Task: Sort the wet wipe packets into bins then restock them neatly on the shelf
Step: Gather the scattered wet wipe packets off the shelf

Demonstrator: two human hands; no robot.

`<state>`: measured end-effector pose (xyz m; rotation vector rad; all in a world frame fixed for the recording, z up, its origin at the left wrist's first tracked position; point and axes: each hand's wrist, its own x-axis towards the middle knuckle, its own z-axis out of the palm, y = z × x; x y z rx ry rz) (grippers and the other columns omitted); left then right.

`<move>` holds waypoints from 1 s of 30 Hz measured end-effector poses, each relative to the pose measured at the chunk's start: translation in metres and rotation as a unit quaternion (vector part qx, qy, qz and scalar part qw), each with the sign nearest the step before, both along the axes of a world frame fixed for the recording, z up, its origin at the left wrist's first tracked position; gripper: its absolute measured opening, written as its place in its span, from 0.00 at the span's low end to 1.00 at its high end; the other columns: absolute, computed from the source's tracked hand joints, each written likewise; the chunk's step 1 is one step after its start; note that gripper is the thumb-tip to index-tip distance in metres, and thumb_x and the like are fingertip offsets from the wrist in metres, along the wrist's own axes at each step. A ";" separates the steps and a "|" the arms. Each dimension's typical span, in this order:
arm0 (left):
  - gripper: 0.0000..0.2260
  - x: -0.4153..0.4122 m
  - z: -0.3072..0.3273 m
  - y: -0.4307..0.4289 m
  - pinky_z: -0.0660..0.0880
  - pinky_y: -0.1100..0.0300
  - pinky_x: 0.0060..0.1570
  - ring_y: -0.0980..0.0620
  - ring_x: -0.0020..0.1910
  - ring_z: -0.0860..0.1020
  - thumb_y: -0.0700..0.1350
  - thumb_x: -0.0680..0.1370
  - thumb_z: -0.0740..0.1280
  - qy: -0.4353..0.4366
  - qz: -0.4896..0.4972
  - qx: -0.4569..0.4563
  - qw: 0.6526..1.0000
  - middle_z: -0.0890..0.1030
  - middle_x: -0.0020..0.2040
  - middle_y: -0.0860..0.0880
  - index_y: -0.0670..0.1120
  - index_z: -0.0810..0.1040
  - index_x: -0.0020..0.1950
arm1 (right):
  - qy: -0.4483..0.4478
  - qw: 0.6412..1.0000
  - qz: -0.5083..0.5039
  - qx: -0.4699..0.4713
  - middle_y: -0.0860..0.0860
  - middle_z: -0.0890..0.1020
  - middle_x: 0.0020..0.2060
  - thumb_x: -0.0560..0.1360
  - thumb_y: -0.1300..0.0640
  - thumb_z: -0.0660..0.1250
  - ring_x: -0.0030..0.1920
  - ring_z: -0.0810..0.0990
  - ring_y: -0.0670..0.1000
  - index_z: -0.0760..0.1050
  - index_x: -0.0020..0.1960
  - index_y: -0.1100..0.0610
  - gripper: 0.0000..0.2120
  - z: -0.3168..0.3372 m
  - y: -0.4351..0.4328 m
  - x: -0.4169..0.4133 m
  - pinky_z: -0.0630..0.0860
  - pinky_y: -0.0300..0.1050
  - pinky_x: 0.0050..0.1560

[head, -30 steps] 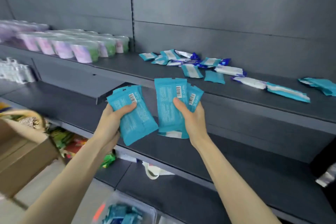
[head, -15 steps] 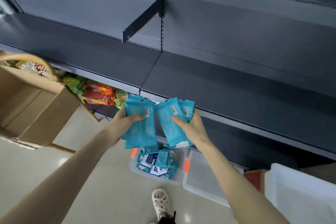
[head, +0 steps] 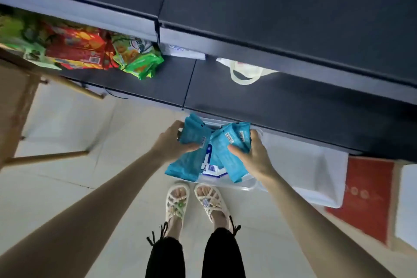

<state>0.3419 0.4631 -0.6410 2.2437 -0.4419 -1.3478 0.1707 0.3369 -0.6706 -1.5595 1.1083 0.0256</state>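
head view, looking straight down. left grip [head: 173, 144] is curled round a stack of teal packets [head: 188, 160], thumb across the front, fingers behind. right grip [head: 253, 157] is curled round a second stack [head: 235, 150], thumb on the front face. both stacks sit centre frame, held in the air over a clear bin [head: 249, 184] on the floor, just below the edge of the low shelf [head: 225, 92]. can't tell if they touch the bin.

handling, my guess: light, soft film pouches that flex and bulge. glossy, so they slide on each other in a stack. not fragile. best taken across the middle of the stack, thumb one side and fingers the other, squeezed enough that inner ones don't slip out. a short drop into the bin looks safe.

counts:
- 2 held stacks.
- right stack shows 2 barcodes, so at least 2 packets, maybe 3.
- left stack shows 1 barcode and about 3 top edges, exact number unclear.
- white-and-blue packets [head: 211, 166] in the bin are mostly hidden, can't count.
- 1 bin for sure.
- white tray or lid [head: 304, 176] to its right, can't tell which.
- several snack packs [head: 135, 58] upper left, blurred.
- 1 white bag [head: 246, 72] upper centre.
- 2 sandals [head: 178, 201].
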 end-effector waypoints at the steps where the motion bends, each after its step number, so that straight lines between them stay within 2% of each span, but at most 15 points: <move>1: 0.23 0.005 -0.023 0.001 0.77 0.56 0.43 0.46 0.51 0.78 0.46 0.72 0.74 0.001 -0.017 0.007 1.000 0.78 0.58 0.45 0.44 0.68 0.62 | 0.012 1.000 0.002 -0.004 0.45 0.76 0.43 0.67 0.54 0.72 0.42 0.76 0.44 0.68 0.52 0.54 0.18 -0.023 0.004 0.002 0.70 0.27 0.40; 2: 0.25 0.008 -0.047 0.002 0.77 0.58 0.41 0.48 0.50 0.77 0.46 0.72 0.74 0.003 -0.034 0.014 0.999 0.77 0.59 0.46 0.44 0.68 0.64 | 0.027 1.000 0.004 -0.006 0.47 0.76 0.43 0.65 0.51 0.71 0.43 0.77 0.46 0.68 0.51 0.53 0.18 -0.048 0.007 0.003 0.72 0.31 0.43; 5: 0.27 0.017 -0.119 0.006 0.72 0.67 0.34 0.50 0.51 0.76 0.47 0.73 0.73 0.006 -0.096 0.037 0.995 0.76 0.62 0.46 0.45 0.65 0.67 | 0.074 0.997 0.028 -0.010 0.54 0.78 0.48 0.68 0.52 0.73 0.48 0.78 0.56 0.68 0.53 0.56 0.19 -0.121 0.019 0.005 0.76 0.55 0.51; 6: 0.27 0.020 -0.142 0.007 0.71 0.68 0.32 0.51 0.49 0.76 0.47 0.73 0.73 0.006 -0.108 0.043 0.993 0.76 0.61 0.47 0.45 0.65 0.66 | 0.086 0.996 0.032 -0.013 0.55 0.78 0.49 0.70 0.53 0.73 0.48 0.78 0.57 0.68 0.53 0.57 0.18 -0.145 0.022 0.006 0.75 0.57 0.51; 9: 0.26 0.021 -0.208 0.008 0.69 0.68 0.31 0.52 0.45 0.75 0.47 0.73 0.73 0.009 -0.136 0.040 0.990 0.76 0.56 0.48 0.45 0.65 0.66 | 0.110 0.993 0.039 -0.035 0.54 0.77 0.47 0.71 0.54 0.72 0.46 0.76 0.55 0.68 0.52 0.59 0.17 -0.204 0.028 0.007 0.69 0.48 0.45; 11: 0.26 0.020 -0.249 0.007 0.70 0.66 0.32 0.51 0.45 0.76 0.47 0.73 0.72 0.005 -0.145 0.031 0.989 0.76 0.54 0.49 0.44 0.65 0.66 | 0.121 0.991 0.047 -0.044 0.52 0.74 0.44 0.73 0.56 0.72 0.43 0.72 0.52 0.68 0.51 0.58 0.15 -0.242 0.028 0.006 0.61 0.43 0.41; 12: 0.25 0.017 -0.268 0.007 0.72 0.63 0.34 0.49 0.45 0.76 0.47 0.74 0.72 0.004 -0.147 0.030 0.989 0.76 0.54 0.48 0.44 0.65 0.66 | 0.124 0.990 0.051 -0.053 0.51 0.74 0.44 0.73 0.56 0.71 0.43 0.72 0.52 0.69 0.53 0.59 0.15 -0.260 0.027 0.005 0.61 0.42 0.41; 15: 0.25 0.010 -0.318 0.006 0.76 0.48 0.45 0.39 0.51 0.78 0.46 0.77 0.68 -0.002 -0.163 0.032 0.986 0.78 0.57 0.42 0.44 0.63 0.69 | 0.136 0.986 0.062 -0.078 0.50 0.75 0.47 0.75 0.53 0.69 0.47 0.73 0.53 0.70 0.59 0.60 0.17 -0.304 0.024 0.001 0.67 0.45 0.46; 17: 0.26 0.006 -0.342 0.009 0.74 0.49 0.53 0.40 0.59 0.76 0.47 0.78 0.66 -0.013 -0.173 0.035 0.984 0.74 0.63 0.42 0.43 0.59 0.73 | 0.139 0.983 0.070 -0.094 0.52 0.77 0.53 0.76 0.48 0.66 0.54 0.74 0.56 0.69 0.62 0.58 0.20 -0.328 0.024 -0.002 0.72 0.53 0.55; 19: 0.28 0.004 -0.357 0.012 0.69 0.49 0.65 0.43 0.66 0.70 0.50 0.79 0.64 -0.023 -0.179 0.029 0.983 0.69 0.67 0.43 0.42 0.57 0.74 | 0.174 0.972 0.116 -0.111 0.54 0.73 0.63 0.77 0.42 0.62 0.63 0.69 0.59 0.64 0.68 0.57 0.26 -0.343 0.024 -0.003 0.70 0.60 0.61; 21: 0.30 0.002 -0.364 0.017 0.64 0.48 0.69 0.43 0.68 0.67 0.52 0.79 0.62 -0.031 -0.198 0.045 0.979 0.64 0.69 0.42 0.43 0.53 0.76 | 0.207 0.960 0.157 -0.105 0.53 0.65 0.72 0.78 0.38 0.57 0.70 0.62 0.60 0.56 0.75 0.56 0.33 -0.350 0.023 -0.003 0.65 0.63 0.66; 23: 0.33 0.002 -0.364 0.018 0.65 0.49 0.68 0.42 0.67 0.67 0.54 0.80 0.60 -0.032 -0.221 0.068 0.972 0.60 0.71 0.42 0.43 0.46 0.78 | 0.229 0.950 0.192 -0.089 0.52 0.56 0.76 0.78 0.36 0.53 0.74 0.56 0.61 0.47 0.78 0.54 0.37 -0.350 0.022 0.000 0.61 0.65 0.70; 26: 0.36 0.002 -0.349 0.018 0.72 0.56 0.55 0.44 0.58 0.75 0.55 0.81 0.57 -0.023 -0.264 0.111 0.958 0.57 0.74 0.40 0.44 0.38 0.77 | 0.279 0.922 0.263 -0.053 0.49 0.41 0.78 0.79 0.36 0.50 0.77 0.47 0.59 0.36 0.78 0.53 0.38 -0.335 0.019 0.005 0.54 0.65 0.73; 28: 0.33 0.002 -0.329 0.019 0.72 0.58 0.50 0.45 0.55 0.76 0.52 0.81 0.59 -0.005 -0.313 0.122 0.942 0.62 0.72 0.40 0.44 0.43 0.78 | 0.306 0.902 0.301 -0.035 0.49 0.36 0.77 0.79 0.37 0.53 0.77 0.45 0.60 0.34 0.77 0.50 0.39 -0.314 0.018 0.008 0.53 0.64 0.73; 30: 0.26 0.001 -0.301 0.021 0.70 0.59 0.48 0.45 0.55 0.75 0.48 0.81 0.61 -0.004 -0.340 0.119 0.933 0.70 0.65 0.40 0.42 0.55 0.74 | 0.318 0.898 0.303 -0.025 0.51 0.35 0.77 0.78 0.38 0.58 0.77 0.49 0.62 0.37 0.78 0.49 0.40 -0.287 0.018 0.007 0.55 0.64 0.73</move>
